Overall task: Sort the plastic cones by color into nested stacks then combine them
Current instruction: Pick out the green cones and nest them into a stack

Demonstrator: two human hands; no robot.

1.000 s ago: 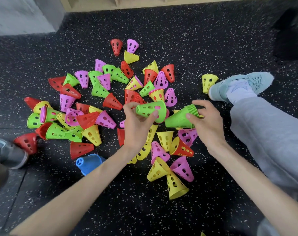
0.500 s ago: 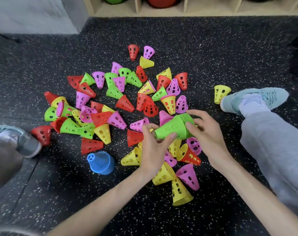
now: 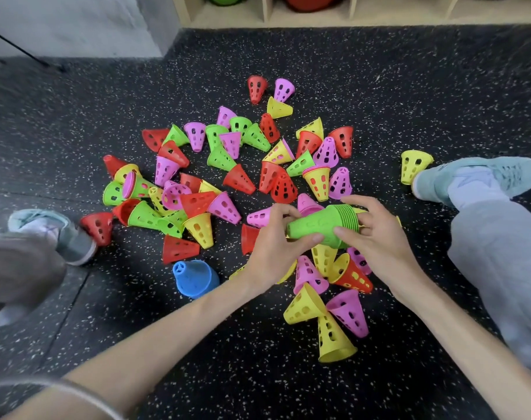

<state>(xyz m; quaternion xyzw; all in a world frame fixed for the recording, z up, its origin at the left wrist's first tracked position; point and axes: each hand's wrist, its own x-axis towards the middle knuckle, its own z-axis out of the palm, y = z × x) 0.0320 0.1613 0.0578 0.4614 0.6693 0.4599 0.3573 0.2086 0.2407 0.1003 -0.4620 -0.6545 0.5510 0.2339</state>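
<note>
Both forearms reached forward from the bottom edge, converging near the centre. The left hand curled inward, thumb underneath and fingers over the top, in a closed grip. The right hand faced it, fingers spread and bent, thumb pointing left, its grip closed too. Their thumbs nearly touched.

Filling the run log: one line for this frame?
step: nesting greens | both hands on green stack | left hand | right hand | loose cones remain on floor

Green stack, red, pink, yellow, green cones, one blue cone, black speckled floor.
</note>
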